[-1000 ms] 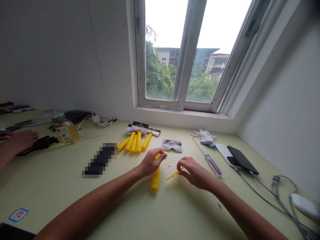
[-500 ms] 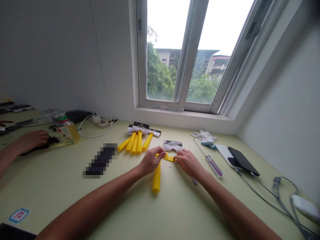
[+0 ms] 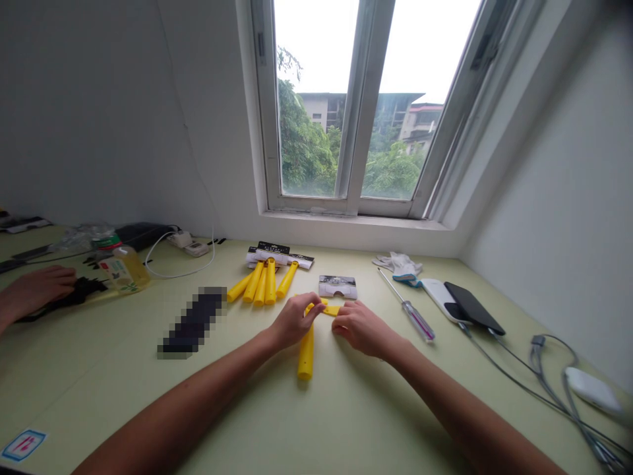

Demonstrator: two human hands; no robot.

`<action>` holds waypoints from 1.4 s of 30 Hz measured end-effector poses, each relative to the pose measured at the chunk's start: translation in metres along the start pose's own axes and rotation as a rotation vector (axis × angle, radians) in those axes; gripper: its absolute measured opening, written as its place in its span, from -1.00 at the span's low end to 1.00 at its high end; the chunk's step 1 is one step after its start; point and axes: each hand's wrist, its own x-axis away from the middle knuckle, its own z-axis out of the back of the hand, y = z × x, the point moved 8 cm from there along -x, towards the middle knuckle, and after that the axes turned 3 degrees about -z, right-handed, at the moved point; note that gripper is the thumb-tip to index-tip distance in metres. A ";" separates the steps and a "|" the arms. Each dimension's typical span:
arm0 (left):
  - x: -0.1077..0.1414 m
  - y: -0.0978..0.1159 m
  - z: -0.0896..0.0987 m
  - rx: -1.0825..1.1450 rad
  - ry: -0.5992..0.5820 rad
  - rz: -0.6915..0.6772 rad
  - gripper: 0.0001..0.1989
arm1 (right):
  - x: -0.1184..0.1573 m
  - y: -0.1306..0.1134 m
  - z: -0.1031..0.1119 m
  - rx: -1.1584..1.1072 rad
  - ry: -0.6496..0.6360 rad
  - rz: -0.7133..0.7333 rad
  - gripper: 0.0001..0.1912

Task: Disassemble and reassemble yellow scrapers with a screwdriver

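Observation:
My left hand (image 3: 295,319) is closed around the upper end of a yellow plastic handle (image 3: 305,359), which points towards me over the table. A small flat yellow plate (image 3: 330,310) sticks out to the right of its fingertips. My right hand (image 3: 360,326) is beside that plate, with its fingers bent together and its fingertips low, near the table top. Whatever is between those fingertips is hidden. Just beyond my hands lies a black-and-white card package (image 3: 337,286) with a notch in its near edge.
Several yellow handles (image 3: 270,284) with cards lie behind on the left. A screwdriver (image 3: 418,320), gloves (image 3: 403,267), a black phone (image 3: 475,308) and cables (image 3: 548,379) are to the right. Leftward are a bottle (image 3: 121,267) and another person's hand (image 3: 42,287).
My right hand has shifted left and down, onto the spot where a small metal nut lay; the nut is no longer visible. My left hand keeps its hold. The view has turned slightly.

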 end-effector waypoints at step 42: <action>-0.014 0.037 -0.060 -0.278 -0.456 -0.227 -0.76 | 0.158 0.051 0.013 -0.275 -0.309 -0.399 -0.82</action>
